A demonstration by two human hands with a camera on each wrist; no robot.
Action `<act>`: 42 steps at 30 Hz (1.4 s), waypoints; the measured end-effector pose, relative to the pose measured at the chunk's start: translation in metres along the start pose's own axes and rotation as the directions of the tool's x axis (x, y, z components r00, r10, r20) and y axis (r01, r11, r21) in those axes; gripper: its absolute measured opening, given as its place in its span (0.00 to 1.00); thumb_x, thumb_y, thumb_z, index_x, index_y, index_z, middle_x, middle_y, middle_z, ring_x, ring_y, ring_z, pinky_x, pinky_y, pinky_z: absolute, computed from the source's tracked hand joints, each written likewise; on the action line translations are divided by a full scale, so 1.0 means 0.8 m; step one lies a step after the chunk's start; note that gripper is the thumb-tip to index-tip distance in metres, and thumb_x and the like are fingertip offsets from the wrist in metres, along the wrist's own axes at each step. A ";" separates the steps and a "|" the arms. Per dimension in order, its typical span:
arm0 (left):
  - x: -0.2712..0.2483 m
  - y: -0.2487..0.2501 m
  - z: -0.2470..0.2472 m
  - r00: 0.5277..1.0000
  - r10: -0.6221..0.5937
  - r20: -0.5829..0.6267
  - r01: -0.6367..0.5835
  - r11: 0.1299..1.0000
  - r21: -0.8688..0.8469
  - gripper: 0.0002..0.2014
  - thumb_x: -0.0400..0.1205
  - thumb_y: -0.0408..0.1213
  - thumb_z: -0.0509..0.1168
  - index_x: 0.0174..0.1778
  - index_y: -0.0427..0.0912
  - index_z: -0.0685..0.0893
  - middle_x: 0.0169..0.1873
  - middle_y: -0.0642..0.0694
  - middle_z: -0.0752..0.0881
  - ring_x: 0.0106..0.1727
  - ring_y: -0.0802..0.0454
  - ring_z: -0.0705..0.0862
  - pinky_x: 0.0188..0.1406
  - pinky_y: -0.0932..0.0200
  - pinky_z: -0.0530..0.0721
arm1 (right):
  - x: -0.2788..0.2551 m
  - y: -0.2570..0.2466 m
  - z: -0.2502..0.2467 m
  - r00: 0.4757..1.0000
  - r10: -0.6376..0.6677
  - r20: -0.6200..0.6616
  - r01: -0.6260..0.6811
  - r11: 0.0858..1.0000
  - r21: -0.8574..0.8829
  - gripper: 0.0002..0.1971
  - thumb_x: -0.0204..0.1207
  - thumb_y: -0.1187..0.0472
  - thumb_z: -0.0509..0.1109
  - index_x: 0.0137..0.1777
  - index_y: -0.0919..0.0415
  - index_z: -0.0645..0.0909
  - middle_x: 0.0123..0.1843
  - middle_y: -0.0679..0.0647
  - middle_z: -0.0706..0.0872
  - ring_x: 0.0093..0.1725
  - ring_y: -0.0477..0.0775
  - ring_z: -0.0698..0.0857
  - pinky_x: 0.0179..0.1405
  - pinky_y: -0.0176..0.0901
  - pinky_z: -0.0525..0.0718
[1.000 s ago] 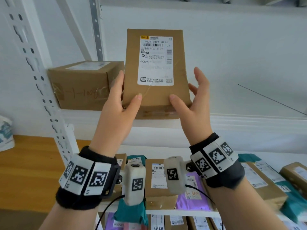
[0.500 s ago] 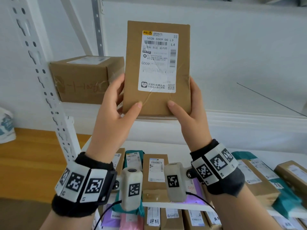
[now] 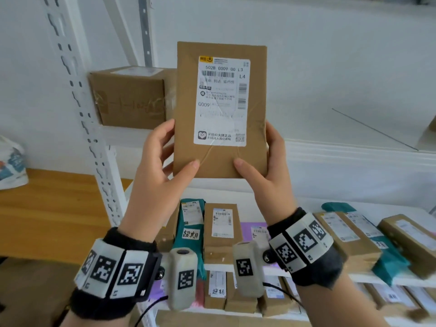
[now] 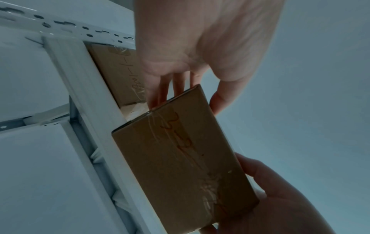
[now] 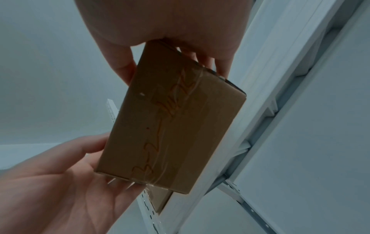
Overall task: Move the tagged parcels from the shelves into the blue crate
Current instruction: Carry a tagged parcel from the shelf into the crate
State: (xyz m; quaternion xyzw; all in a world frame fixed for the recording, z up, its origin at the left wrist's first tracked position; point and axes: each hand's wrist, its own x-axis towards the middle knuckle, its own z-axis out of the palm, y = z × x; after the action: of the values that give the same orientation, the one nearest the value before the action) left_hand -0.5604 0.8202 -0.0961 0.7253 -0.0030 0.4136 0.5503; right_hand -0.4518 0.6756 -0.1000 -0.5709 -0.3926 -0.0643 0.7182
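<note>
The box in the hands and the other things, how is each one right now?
Held box: upright, off the shelf, label facing the camera.
Left hand: grips its lower left edge.
Right hand: grips its lower right edge.
Brown box: resting on the upper shelf.

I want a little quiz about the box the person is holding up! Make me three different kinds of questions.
1. True or false: only one hand holds the labelled parcel.
2. Which part of the parcel do the thumbs press? A) the top edge B) the lower front C) the white label
3. Fill in: on the upper shelf, to the left of and behind the parcel, sits a brown ____.

Key:
1. False: the left hand and right hand grip it, one on each side.
2. B
3. box: the cardboard box.
</note>
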 end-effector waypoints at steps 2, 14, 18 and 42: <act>-0.008 0.002 -0.012 1.000 -0.022 0.016 0.022 1.000 0.007 0.32 0.79 0.30 0.69 0.76 0.53 0.67 0.70 0.64 0.76 0.70 0.66 0.76 0.63 0.61 0.82 | -0.014 -0.002 0.009 1.000 0.022 -0.003 -0.022 1.000 0.014 0.38 0.71 0.66 0.70 0.81 0.58 0.58 0.65 0.31 0.78 0.67 0.43 0.80 0.58 0.42 0.86; -0.046 0.004 -0.065 0.993 -0.101 0.053 0.095 0.990 0.104 0.31 0.77 0.41 0.72 0.75 0.57 0.68 0.69 0.64 0.75 0.66 0.67 0.78 0.59 0.57 0.85 | -0.080 -0.020 0.054 0.990 0.132 -0.048 -0.133 0.991 -0.005 0.39 0.70 0.66 0.71 0.80 0.58 0.58 0.71 0.48 0.77 0.69 0.49 0.80 0.58 0.54 0.87; -0.055 0.006 -0.071 0.993 -0.095 0.072 0.075 0.967 0.242 0.33 0.79 0.49 0.68 0.80 0.59 0.65 0.69 0.59 0.72 0.63 0.75 0.74 0.53 0.74 0.80 | -0.093 -0.027 0.055 0.988 0.154 -0.028 -0.154 0.988 -0.017 0.39 0.70 0.65 0.72 0.80 0.57 0.59 0.72 0.51 0.76 0.69 0.50 0.80 0.58 0.54 0.87; -0.085 0.025 -0.019 0.961 -0.228 0.158 0.192 0.958 0.213 0.44 0.70 0.33 0.79 0.72 0.66 0.61 0.68 0.65 0.73 0.64 0.61 0.80 0.50 0.72 0.84 | -0.114 -0.033 -0.004 0.976 0.198 -0.091 -0.215 0.943 -0.254 0.38 0.73 0.59 0.77 0.78 0.52 0.60 0.75 0.48 0.66 0.70 0.44 0.74 0.64 0.48 0.84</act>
State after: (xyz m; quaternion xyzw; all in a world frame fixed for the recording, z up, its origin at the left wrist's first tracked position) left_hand -0.6229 0.7940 -0.1205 0.8066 0.0652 0.2833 0.5147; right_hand -0.5269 0.6315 -0.1382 -0.6965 -0.2954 -0.0585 0.6513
